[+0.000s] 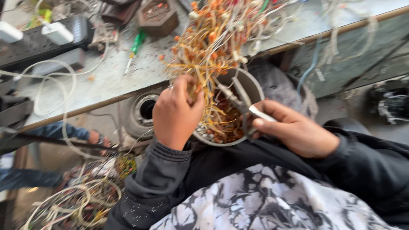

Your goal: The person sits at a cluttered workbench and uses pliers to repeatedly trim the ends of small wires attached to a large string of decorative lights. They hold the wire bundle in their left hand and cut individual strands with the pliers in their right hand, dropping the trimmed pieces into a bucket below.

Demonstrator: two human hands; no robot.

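Item: wire bundle [213, 47], thin yellow-orange leads, draped from bench edge [106, 100] into grey bowl [251, 85]; I judge it light, limp, tangle-prone; left hand [175, 113] pinches strands above the bowl; right hand [294, 130] grips what looks like cutters [243, 104]; best held near the gathered stem.

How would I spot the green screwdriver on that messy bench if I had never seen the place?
Start at the long grey workbench across the top of the view. Left of the orange and yellow wire bundle, below the small brown tray, lies the screwdriver, slanted. Its bright green handle is the only green tool among white cables.
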